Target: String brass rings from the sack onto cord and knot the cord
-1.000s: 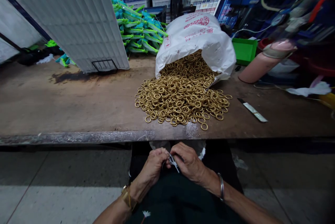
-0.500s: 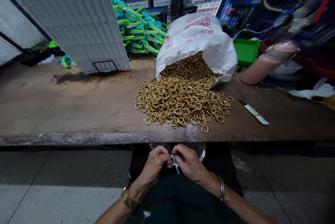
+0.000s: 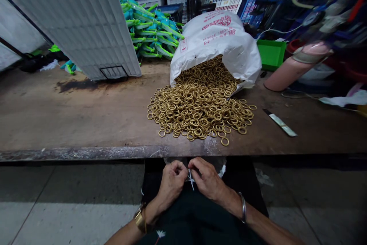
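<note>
Below the table edge, over my dark lap, my left hand and my right hand are close together, fingers pinched. Between them they hold a thin white string; its short ends stick out between the fingertips. A clear plastic bag lies just behind my hands at the table edge. On the wooden table in front of me a heap of gold metal rings spills from a white sack lying on its side.
A flat metal blade lies right of the rings. A grey ribbed panel leans at the back left, with green and blue bundles beside it. A green tray, a pink cylinder and crates crowd the back right.
My hands have drawn slightly closer together on the string. The view has shifted a little; the rings and sack have not moved.
</note>
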Tool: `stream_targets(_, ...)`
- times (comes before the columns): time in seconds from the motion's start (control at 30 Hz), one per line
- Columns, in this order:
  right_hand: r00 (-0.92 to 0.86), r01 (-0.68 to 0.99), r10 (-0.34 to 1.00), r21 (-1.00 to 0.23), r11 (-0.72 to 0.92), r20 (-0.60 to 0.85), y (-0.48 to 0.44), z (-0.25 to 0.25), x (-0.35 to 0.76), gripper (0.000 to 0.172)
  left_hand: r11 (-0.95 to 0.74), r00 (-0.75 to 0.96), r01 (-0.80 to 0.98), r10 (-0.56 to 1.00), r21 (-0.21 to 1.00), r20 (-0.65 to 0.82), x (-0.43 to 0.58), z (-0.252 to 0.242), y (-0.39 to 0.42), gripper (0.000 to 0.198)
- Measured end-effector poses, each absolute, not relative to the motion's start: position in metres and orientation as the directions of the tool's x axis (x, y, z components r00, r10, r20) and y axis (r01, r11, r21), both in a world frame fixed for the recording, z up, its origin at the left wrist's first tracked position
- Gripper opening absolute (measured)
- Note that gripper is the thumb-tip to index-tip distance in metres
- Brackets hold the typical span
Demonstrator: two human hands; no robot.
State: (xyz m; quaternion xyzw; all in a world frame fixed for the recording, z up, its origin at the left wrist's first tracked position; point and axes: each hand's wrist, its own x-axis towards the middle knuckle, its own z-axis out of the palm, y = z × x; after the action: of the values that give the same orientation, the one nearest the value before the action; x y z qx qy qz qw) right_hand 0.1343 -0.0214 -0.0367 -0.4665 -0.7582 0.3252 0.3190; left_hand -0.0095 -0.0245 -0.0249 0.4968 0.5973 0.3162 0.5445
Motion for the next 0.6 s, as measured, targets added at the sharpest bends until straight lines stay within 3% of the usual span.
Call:
stream_targets(0.23, -0.373, 0.513, 0.914, -0.786, 0.346, 0.159, -0.022, -0.039, 0.134, 0.019, 0.27, 0.111, 0.296, 0.943, 0.916, -0.314, -0.009, -0.027, -0.026, 0.019)
stream_targets(0.6, -0.368, 0.52, 0.923, -0.798, 0.305, 0.113, -0.022, -0.034, 0.133, 0.018, 0.408, 0.188, 0.19, 0.877, 0.893, -0.441, -0.007, -0.017, -0.021, 0.012)
